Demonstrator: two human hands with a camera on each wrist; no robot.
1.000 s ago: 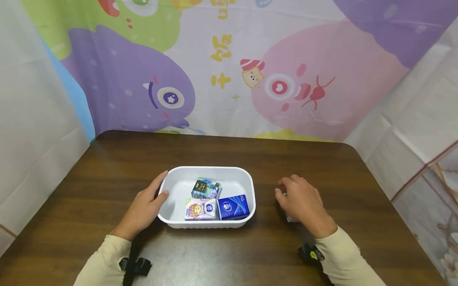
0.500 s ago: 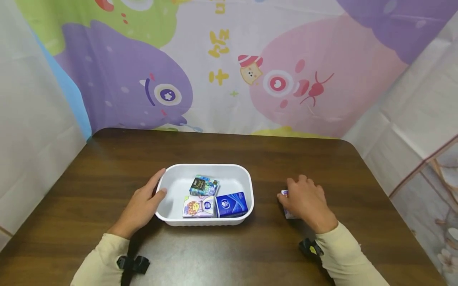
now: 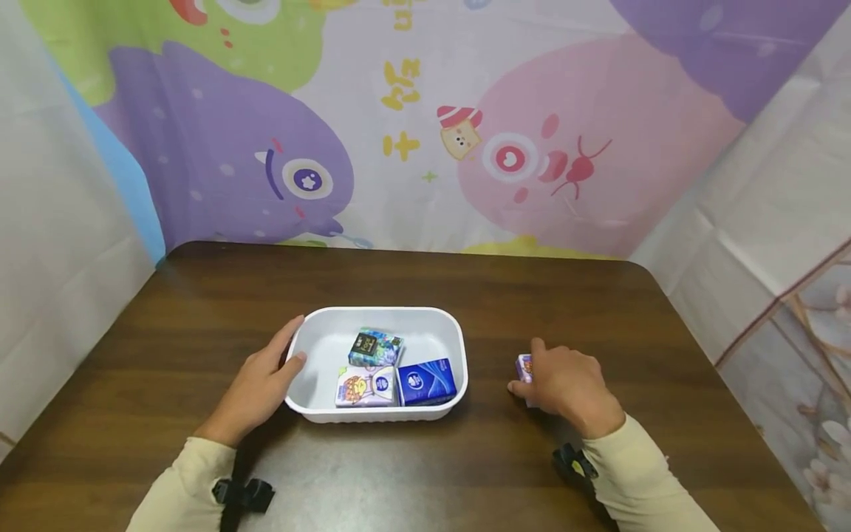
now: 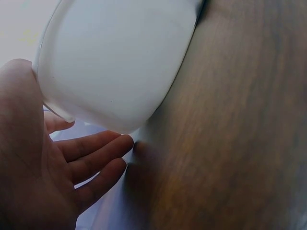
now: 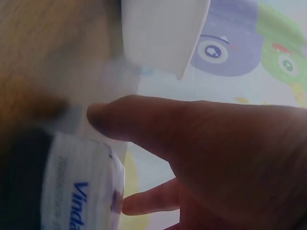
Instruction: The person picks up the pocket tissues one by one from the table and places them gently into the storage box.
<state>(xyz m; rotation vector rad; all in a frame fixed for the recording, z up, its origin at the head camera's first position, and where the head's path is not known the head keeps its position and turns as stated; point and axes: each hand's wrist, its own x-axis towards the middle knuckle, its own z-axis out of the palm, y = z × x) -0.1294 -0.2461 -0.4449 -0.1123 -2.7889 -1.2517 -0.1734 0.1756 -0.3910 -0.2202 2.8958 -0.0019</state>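
A white plastic tray (image 3: 319, 395) holds three tissue packets: a blue-green one with a dark label (image 3: 375, 347), a pale cartoon-printed one (image 3: 366, 386) and a dark blue one (image 3: 427, 382). My left hand (image 3: 255, 384) rests against the tray's left end, thumb at the rim and fairly straight fingers along the outer wall. To the right of the tray, my right hand (image 3: 565, 384) is over another tissue packet (image 3: 524, 367), purple and white, mostly hidden by it. In the right wrist view, a finger touches this packet (image 5: 79, 187), while the extended thumb appears apart from it.
The tray and packets are on a dark brown wooden table (image 3: 399, 480). Behind its far edge hangs a cartoon-printed cloth (image 3: 425, 214). Pale sheets stand along both sides, the right one (image 3: 751, 244) with a floral print.
My right hand has shifted and turned over the packet, so its far left end now shows. The left hand stays at the tray. The head view has drifted slightly.
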